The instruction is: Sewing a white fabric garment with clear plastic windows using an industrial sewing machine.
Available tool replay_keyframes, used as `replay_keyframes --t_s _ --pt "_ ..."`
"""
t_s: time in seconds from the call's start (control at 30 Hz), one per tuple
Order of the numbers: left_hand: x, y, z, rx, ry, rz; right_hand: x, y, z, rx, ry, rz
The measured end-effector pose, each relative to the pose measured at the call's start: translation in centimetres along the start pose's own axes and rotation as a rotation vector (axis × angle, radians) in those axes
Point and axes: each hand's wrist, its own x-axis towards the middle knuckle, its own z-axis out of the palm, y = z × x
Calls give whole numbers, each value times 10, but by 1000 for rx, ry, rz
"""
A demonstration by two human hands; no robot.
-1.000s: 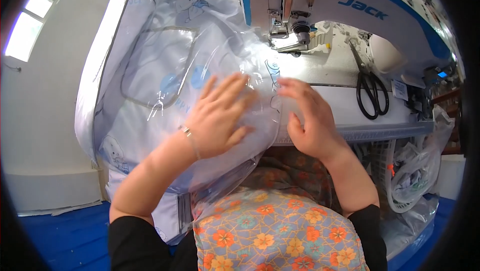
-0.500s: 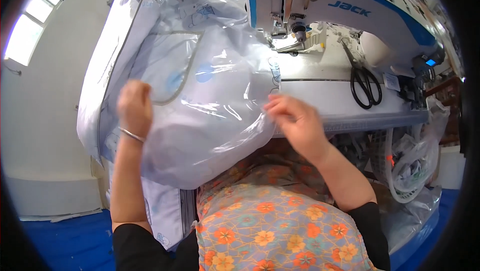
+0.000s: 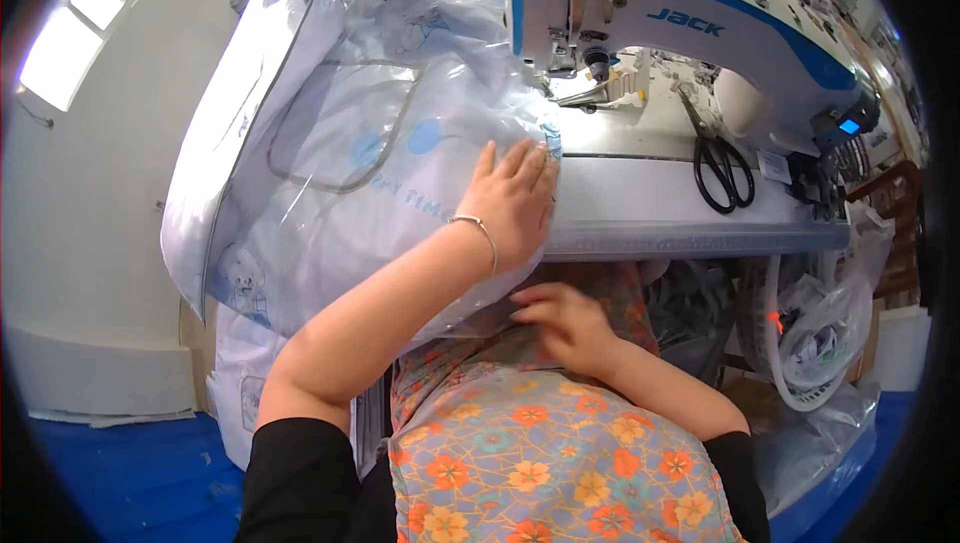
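A pale, printed fabric piece with a clear plastic layer (image 3: 330,233) spreads over the sewing table's left side, its right edge running up to the sewing machine (image 3: 640,23). My left hand (image 3: 515,198) lies flat on this edge, fingers together and stretched toward the needle area, a thin bracelet on the wrist. Lower down, my right hand (image 3: 572,328) hovers by the lap at the fabric's lower border. Its fingers are loosely bent and slightly apart, with nothing visible in them. A grey-bound pocket outline (image 3: 340,183) shows on the fabric, left of my left hand.
Black-handled scissors (image 3: 722,171) rest on the table right of the needle. Beneath the table's right end hangs a white plastic basket (image 3: 775,353) with clear bags in it. A floral apron (image 3: 560,443) covers my lap. A white wall (image 3: 110,243) stands at the left.
My left hand has crossed rightward from the pocket area and now presses on the fabric's right edge. My right hand has dropped from that edge toward the lap. The plastic lies flatter.
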Motion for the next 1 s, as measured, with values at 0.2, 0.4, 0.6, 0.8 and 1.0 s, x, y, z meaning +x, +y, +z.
replay_keyframes --t_s 0.2,0.4,0.6,0.8,1.0 --pt "7 4 4 -14 11 -23 -4 43 38 553 60 674" --pt "5 1 -6 -26 31 -2 13 -19 4 1045 -233 802" --pt "9 7 -10 -42 -65 -5 4 -17 1 961 -191 924" --pt "19 1 -11 -80 -117 -24 9 -4 -6 997 -92 876" --pt "24 -13 2 -83 -28 6 19 2 -16 1074 86 922"
